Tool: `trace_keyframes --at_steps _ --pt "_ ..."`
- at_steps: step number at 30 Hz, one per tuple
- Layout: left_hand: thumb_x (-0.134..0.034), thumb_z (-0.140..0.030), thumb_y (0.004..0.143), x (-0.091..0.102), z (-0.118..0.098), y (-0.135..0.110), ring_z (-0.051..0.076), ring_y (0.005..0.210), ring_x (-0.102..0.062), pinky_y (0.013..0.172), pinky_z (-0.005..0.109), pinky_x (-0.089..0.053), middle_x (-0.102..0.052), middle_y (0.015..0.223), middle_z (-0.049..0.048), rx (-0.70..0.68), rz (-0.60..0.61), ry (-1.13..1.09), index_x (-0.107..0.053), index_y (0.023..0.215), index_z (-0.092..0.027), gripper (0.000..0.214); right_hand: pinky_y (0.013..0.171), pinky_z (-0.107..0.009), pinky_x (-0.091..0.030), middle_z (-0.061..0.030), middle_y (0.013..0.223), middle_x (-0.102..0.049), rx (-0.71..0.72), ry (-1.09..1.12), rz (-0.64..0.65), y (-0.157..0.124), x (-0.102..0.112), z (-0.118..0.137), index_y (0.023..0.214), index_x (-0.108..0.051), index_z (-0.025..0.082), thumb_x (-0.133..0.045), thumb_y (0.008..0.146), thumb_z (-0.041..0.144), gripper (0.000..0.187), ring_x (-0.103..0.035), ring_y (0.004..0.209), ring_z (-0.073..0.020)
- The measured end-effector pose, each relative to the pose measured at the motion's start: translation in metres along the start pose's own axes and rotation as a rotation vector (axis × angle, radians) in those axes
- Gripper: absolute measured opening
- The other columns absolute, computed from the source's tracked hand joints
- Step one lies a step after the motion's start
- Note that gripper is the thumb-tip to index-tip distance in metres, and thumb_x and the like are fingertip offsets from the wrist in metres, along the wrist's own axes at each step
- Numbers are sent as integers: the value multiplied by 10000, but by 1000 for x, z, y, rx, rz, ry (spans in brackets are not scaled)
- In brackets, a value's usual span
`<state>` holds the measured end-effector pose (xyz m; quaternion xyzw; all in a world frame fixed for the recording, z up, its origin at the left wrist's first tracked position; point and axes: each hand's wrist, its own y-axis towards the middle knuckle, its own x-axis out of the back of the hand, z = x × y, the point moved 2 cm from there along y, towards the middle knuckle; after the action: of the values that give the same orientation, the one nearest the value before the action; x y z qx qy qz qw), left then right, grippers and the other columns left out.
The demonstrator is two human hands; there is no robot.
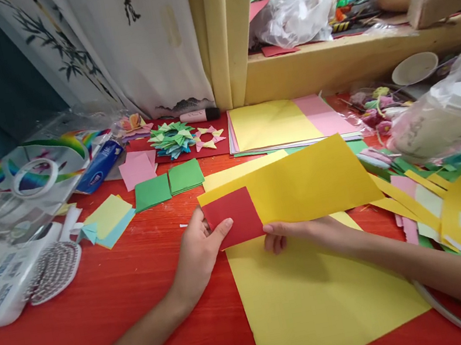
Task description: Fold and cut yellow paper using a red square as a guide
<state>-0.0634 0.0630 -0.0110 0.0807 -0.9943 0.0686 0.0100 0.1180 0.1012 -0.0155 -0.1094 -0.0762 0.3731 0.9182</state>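
A long yellow paper strip [307, 180] is held up above the table, tilted, with a red paper square [238, 218] laid flat on its left end. My left hand [202, 249] pinches the left edges of both, its thumb on top of the red square. At the red square's lower right corner, my right hand [286, 233] grips the strip's lower edge, thumb above and fingers curled beneath. Under the hands lies a large pale yellow paper sheet [314, 294], partly covered by the strip and the right forearm.
Green paper squares [151, 192], pink squares [138, 168] and folded paper rings [173, 138] lie behind. A paper stack [275, 123] sits at the back. Paper offcuts [455, 210] pile up at right; a hairbrush [55, 269] is at left on the red table [150, 323].
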Motion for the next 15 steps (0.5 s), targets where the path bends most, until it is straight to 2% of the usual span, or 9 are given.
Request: trace_keyframes --at_steps 4,15 --pt "-642 -326 705 1 1 2 190 782 -619 636 277 -507 -658 853 26 7 -18 -2 -553 924 -211 263 709 -275 -475 -29 795 -680 22 0 35 0 1 -2 740 -692 200 -473 826 437 334 -603 723 -163" --pt "-591 -304 764 -3 3 1 208 947 -596 776 333 -496 -630 1050 56 61 68 -230 -508 1033 -213 296 691 -245 -446 -1 778 -680 21 -100 29 -1 2 0 844 -710 265 -445 844 447 321 -581 743 -150"
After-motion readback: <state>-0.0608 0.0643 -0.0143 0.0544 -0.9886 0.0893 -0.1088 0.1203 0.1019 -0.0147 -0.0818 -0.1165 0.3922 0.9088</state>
